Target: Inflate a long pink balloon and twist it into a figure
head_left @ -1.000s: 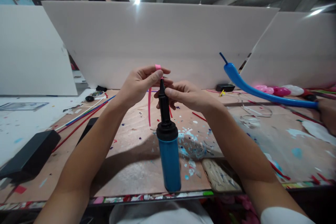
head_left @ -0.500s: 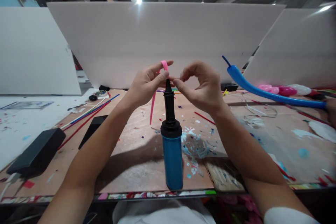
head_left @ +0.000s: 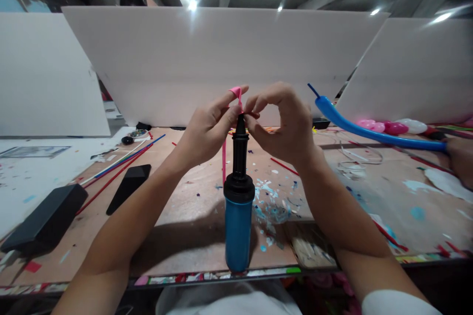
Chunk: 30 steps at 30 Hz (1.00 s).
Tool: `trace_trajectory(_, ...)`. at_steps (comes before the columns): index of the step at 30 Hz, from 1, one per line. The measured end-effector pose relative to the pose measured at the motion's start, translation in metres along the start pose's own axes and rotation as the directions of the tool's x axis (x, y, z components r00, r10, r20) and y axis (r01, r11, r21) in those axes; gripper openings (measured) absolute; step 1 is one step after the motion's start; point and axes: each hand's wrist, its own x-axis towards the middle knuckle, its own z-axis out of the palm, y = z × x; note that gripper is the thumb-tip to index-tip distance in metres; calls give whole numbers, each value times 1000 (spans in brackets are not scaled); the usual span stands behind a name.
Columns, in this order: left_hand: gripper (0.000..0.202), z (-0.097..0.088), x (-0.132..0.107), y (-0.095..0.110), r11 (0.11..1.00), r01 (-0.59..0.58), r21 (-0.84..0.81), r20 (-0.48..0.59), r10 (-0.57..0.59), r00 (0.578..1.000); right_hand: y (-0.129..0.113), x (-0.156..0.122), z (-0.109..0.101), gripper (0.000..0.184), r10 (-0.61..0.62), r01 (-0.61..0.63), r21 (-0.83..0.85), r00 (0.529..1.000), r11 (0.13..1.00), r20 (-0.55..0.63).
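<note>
Both the left hand [head_left: 207,128] and right hand [head_left: 286,123] pinching a pink balloon [head_left: 236,93] at the blue pump [head_left: 238,221] nozzle tip.

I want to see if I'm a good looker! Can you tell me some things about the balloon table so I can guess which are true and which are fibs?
1. Both hands pinch a pink balloon at the tip of the pump. True.
2. The pump's body is red. False: it is blue, with a black top.
3. A long blue balloon lies to the right. True.
4. The left hand holds scissors. False: it holds the pink balloon, like the right hand.
</note>
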Motion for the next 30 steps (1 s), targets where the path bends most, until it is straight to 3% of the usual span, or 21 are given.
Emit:
trace_trajectory(6,42,2,2,4,999,32,16,-16,-32,999,-3,5,0,30,-29,27,99,999,995,23)
trace_trajectory(11,37,0,5,-9,999,26,-20,-81,-27,996,2,4,2,25,28,-30,73,999,997,29)
trace_trajectory(17,34,-6,5,-20,990,-62,123,-169,83,982,3,2,2,25,91,-101,132,993,986,76)
trace_trajectory(23,26,-10,3,-13,967,-203,155,-128,224,966,1,1,4,19,132,-143,194,989,971,71)
trace_trajectory(30,14,-15,0,-8,936,-248,252,-98,279,955,0,-1,4,17,143,-160,223,985,962,92)
